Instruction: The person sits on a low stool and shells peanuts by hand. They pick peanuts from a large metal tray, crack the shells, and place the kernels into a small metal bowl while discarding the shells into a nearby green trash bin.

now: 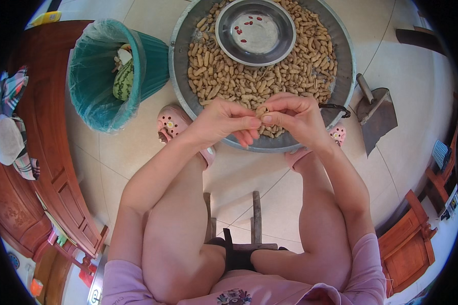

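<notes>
Over the near part of a wide round metal basin, my two hands meet around one peanut pod. The fingertips of my left hand touch its left side. Thumb and forefinger of my right hand pinch the pod, which looks partly opened. Unshelled peanuts cover much of the basin's floor. On top of them, at the far side, rests a shiny steel bowl with several red peanut kernels in it.
Left of the basin leans a green lined bin with watermelon rind inside. A metal dustpan-like scoop lies at the right. Pink clogs are by the basin's near rim. Wooden furniture stands left, a wooden chair lower right.
</notes>
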